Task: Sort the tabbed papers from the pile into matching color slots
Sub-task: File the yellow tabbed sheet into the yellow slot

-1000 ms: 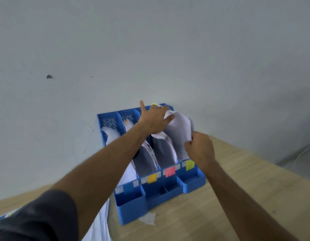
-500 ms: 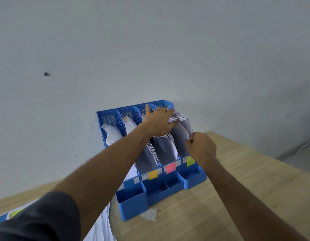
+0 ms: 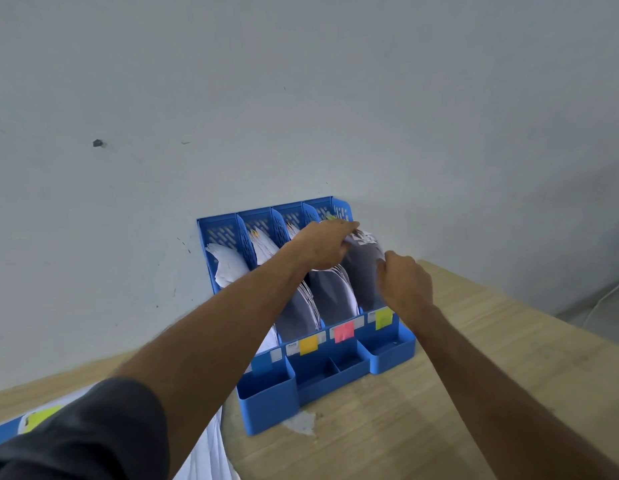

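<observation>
Pale wall [image 3: 301, 98] backs a wooden tabletop [image 3: 474, 375], and against it leans a blue sorter [image 3: 266, 403] with four slots. At the far-right slot, the left hand [image 3: 323, 245] reaches across, fingers extended over the top edge of the paper [image 3: 361, 268] going in; whether they pinch it or merely press it down cannot be told. It seems placed there to steer the sheet behind the stack. Lower down, the right hand [image 3: 403, 284] is curled at the sheet's near right edge, apparently pinching it to feed it straight and stop it buckling. That slot carries a yellow-green label [image 3: 383, 318] on its front, and a hint of yellow-green shows by the left fingertips, so the match looks right. The paper itself is bowed, grey in shadow, its top corner crumpled. Neighbouring slots, marked pink [image 3: 344, 331] and orange [image 3: 308, 345], hold curved sheaves too. Left of the sorter, the pile [image 3: 207, 455] of white sheets lies partly hidden by the sleeve [image 3: 93, 434].
</observation>
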The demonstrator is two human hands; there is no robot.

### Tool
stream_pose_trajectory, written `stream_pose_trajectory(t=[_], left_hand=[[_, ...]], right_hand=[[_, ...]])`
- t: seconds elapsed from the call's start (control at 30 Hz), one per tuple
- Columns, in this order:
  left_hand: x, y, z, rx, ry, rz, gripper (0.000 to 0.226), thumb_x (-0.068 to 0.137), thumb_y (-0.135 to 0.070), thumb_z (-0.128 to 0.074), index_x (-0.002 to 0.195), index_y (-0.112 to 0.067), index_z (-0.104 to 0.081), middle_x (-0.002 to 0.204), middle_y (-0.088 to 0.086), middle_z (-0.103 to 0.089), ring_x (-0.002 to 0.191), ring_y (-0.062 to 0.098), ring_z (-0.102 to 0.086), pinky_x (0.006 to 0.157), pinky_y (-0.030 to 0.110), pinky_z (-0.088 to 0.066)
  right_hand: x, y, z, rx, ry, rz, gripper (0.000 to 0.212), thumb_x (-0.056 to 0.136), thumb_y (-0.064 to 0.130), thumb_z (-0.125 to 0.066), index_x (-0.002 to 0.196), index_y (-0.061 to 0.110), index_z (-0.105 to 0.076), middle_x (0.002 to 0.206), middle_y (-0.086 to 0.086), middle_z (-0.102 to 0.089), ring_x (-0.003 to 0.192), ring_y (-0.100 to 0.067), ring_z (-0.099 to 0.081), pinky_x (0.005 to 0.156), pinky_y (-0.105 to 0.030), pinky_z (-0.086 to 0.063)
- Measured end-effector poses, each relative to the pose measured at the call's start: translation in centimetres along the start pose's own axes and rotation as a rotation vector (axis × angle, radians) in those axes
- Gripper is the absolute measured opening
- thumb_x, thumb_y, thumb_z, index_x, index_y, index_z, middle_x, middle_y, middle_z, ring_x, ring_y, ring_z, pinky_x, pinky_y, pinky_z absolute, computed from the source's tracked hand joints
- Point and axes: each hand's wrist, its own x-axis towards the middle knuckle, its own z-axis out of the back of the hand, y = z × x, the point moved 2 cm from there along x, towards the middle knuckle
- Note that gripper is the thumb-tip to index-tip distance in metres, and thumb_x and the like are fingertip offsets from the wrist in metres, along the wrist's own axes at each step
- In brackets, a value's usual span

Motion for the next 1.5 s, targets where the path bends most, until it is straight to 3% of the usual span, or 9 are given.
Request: stream_pose_trajectory(t=[0.27, 0.5, 0.8, 0.9, 1.03, 1.13, 1.23, 1.37, 1.5], left_hand=[[-2.7, 0.7, 1.2, -0.120, -0.076, -0.048, 0.064, 0.100, -0.034, -0.056, 0.158, -0.020, -0.033, 0.162, 0.003, -0.039, 0.148, 0.023, -0.036, 0.120, 0.051, -0.032], [-10.2, 1.9, 3.2, -0.013, -0.235, -0.050, 0.043, 0.099, -0.032, -0.052, 0.141, -0.023, -0.053, 0.137, 0.003, -0.055, 0.127, 0.026, -0.050, 0.106, 0.047, -0.039], [-27.7, 7.9, 2.2, -0.207, -0.492, 0.221, 0.024, 0.095, -0.026, -0.067, 0.119, -0.024, -0.065, 0.109, -0.008, -0.060, 0.103, 0.011, -0.056, 0.092, 0.024, -0.043], [-32.7, 10.3, 1.4, -0.283, -0.448, 0.403, 0.017, 0.095, -0.029, -0.068, 0.112, -0.029, -0.067, 0.101, -0.014, -0.062, 0.095, 0.005, -0.059, 0.081, 0.015, -0.044], [-38.1, 14.4, -0.9, -0.350, -0.254, 0.647, 0.022, 0.090, -0.024, -0.074, 0.106, -0.034, -0.063, 0.096, -0.011, -0.065, 0.088, 0.011, -0.062, 0.080, 0.027, -0.050], [-40.9, 16.7, -3.5, -0.324, 0.006, 0.835, 0.052, 0.084, -0.025, -0.082, 0.129, -0.032, -0.057, 0.120, -0.004, -0.057, 0.115, 0.021, -0.055, 0.097, 0.032, -0.045], [-42.7, 18.0, -5.7, -0.322, 0.174, 0.966, 0.100, 0.074, -0.040, -0.089, 0.156, -0.026, -0.033, 0.151, 0.002, -0.041, 0.142, 0.026, -0.035, 0.114, 0.044, -0.038], [-43.6, 18.8, -6.3, -0.378, 0.134, 0.971, 0.120, 0.061, -0.051, -0.094, 0.159, -0.025, -0.029, 0.156, -0.004, -0.042, 0.146, 0.024, -0.031, 0.116, 0.045, -0.034], [-42.9, 18.4, -5.4, -0.313, 0.010, 0.946, 0.098, 0.065, -0.031, -0.096, 0.150, -0.024, -0.046, 0.136, -0.001, -0.055, 0.131, 0.023, -0.041, 0.101, 0.035, -0.040]], right_hand=[[-1.8, 2.2, 2.1, 0.163, -0.097, 0.048, 0.016, 0.100, 0.026, -0.052, 0.099, 0.014, -0.042, 0.076, -0.004, -0.053, 0.062, -0.027, -0.047, 0.049, -0.032, -0.027], [-4.3, 9.0, 2.7, 0.348, -0.221, 0.301, 0.017, 0.094, 0.027, -0.063, 0.102, 0.012, -0.059, 0.082, -0.005, -0.070, 0.077, -0.031, -0.065, 0.059, -0.034, -0.044], [-11.0, 19.2, 0.1, 0.624, -0.048, 0.583, 0.016, 0.095, 0.028, -0.066, 0.087, 0.018, -0.057, 0.061, 0.009, -0.058, 0.054, -0.014, -0.054, 0.049, -0.037, -0.046], [-13.7, 22.6, -1.5, 0.703, 0.081, 0.622, 0.014, 0.094, 0.027, -0.067, 0.086, 0.018, -0.059, 0.059, 0.006, -0.059, 0.052, -0.013, -0.055, 0.051, -0.038, -0.048], [-17.6, 25.6, -5.8, 0.621, 0.368, 0.596, 0.019, 0.093, 0.038, -0.069, 0.100, 0.022, -0.062, 0.079, 0.007, -0.067, 0.070, -0.014, -0.062, 0.062, -0.035, -0.052], [-19.3, 25.9, -10.2, 0.369, 0.582, 0.593, 0.054, 0.086, 0.053, -0.071, 0.127, 0.022, -0.057, 0.117, 0.004, -0.063, 0.107, -0.021, -0.060, 0.085, -0.040, -0.053], [-20.3, 25.3, -12.7, 0.205, 0.654, 0.600, 0.071, 0.075, 0.069, -0.068, 0.131, 0.029, -0.051, 0.127, 0.003, -0.060, 0.123, -0.030, -0.052, 0.097, -0.048, -0.045], [-19.8, 24.7, -12.8, 0.241, 0.633, 0.547, 0.072, 0.080, 0.062, -0.072, 0.136, 0.023, -0.053, 0.134, -0.001, -0.055, 0.123, -0.028, -0.048, 0.102, -0.045, -0.043], [-19.2, 24.2, -12.8, 0.383, 0.628, 0.520, 0.051, 0.092, 0.035, -0.073, 0.137, 0.016, -0.057, 0.133, -0.003, -0.054, 0.119, -0.023, -0.055, 0.103, -0.036, -0.048]])
